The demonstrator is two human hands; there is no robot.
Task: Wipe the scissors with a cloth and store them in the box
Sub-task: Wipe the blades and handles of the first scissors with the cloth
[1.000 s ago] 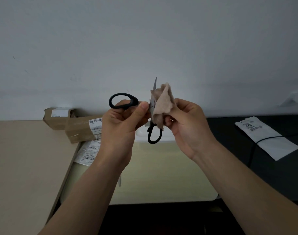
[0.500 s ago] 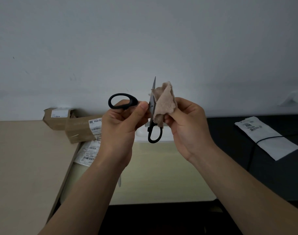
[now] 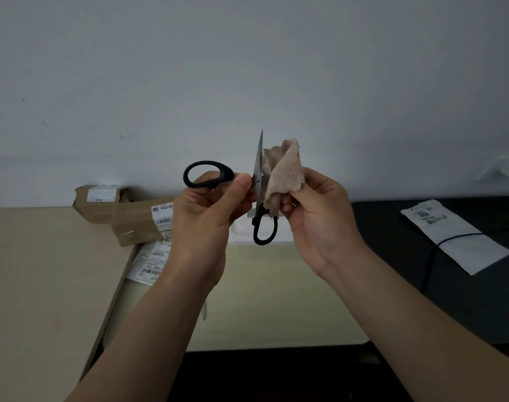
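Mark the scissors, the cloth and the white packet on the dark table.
scissors (image 3: 258,163): head view, on the upright blade.
cloth (image 3: 285,172): head view, on its middle fold.
white packet (image 3: 473,250): head view, on its bare lower half.

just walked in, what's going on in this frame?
A person is wiping black-handled scissors in mid-air. The left hand grips them with the blades spread, one blade pointing up. The right hand pinches a beige cloth against that blade. A white container, likely the box, sits on the table behind the hands, mostly hidden. The scissors are not yet stored.
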